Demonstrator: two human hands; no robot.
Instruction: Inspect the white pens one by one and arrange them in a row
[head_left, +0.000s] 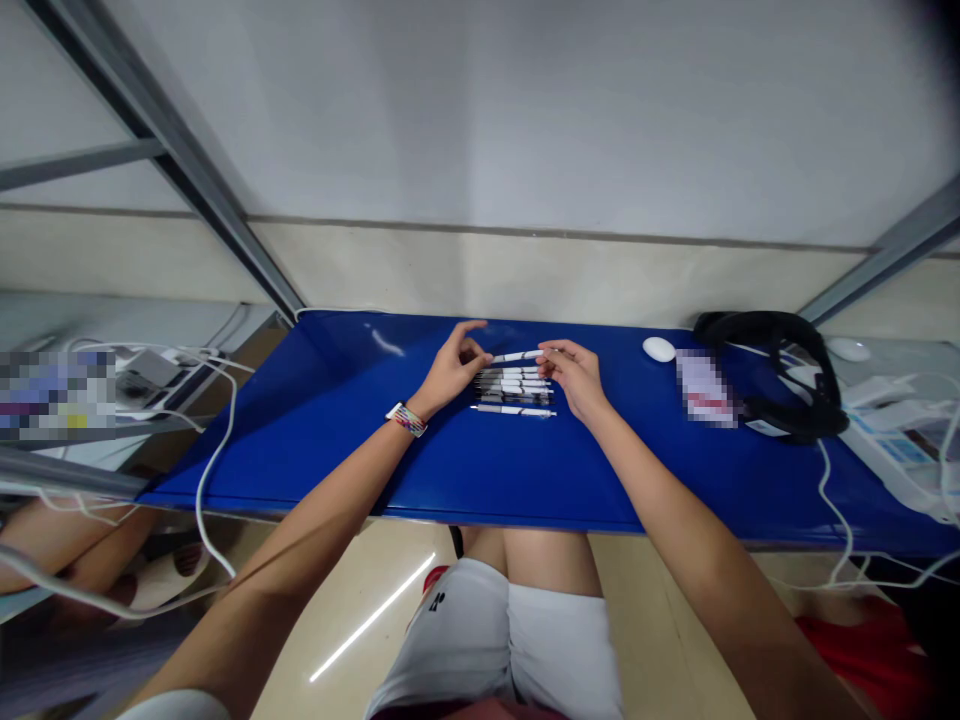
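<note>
A white pen (517, 356) with a dark band lies level between my two hands, at the far side of a row of pens. My left hand (452, 368) pinches its left end with thumb and fingertip, the index finger raised. Its right end is between the fingertips of my right hand (576, 375). Below the hands, several white and dark pens (516, 385) lie side by side on the blue table (465, 465). Nearest to me, one white and grey pen (514, 410) lies a little apart from the others.
To the right are a white oval mouse (659, 349), a blurred-out packet (705, 388) and a black headset (795, 375) with a white cable. Grey metal posts (195, 180) stand at both sides. Loose white cables (217, 455) hang at the left edge, near another person's legs.
</note>
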